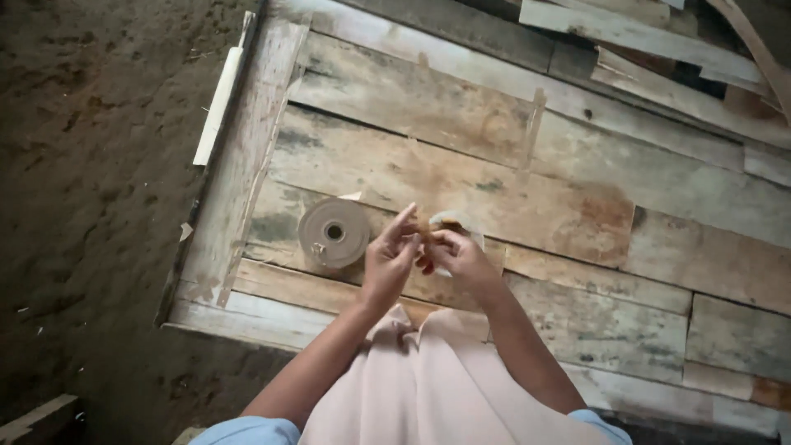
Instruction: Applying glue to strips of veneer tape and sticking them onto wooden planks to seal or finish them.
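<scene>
Dirt floor (91, 206) far left, weathered plank platform (577, 214) right of it, brown tape roll (334, 232) flat near left edge, then left hand (387, 259) and right hand (457, 259) pinching one small brown strip (428, 228), fingertips narrow, over pale round object (461, 224).

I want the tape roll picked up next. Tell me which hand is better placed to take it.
Probably the left hand. The tape roll lies flat on the wooden platform just to its left, while the right hand is farther off. Both pinch a small brown piece.
</scene>
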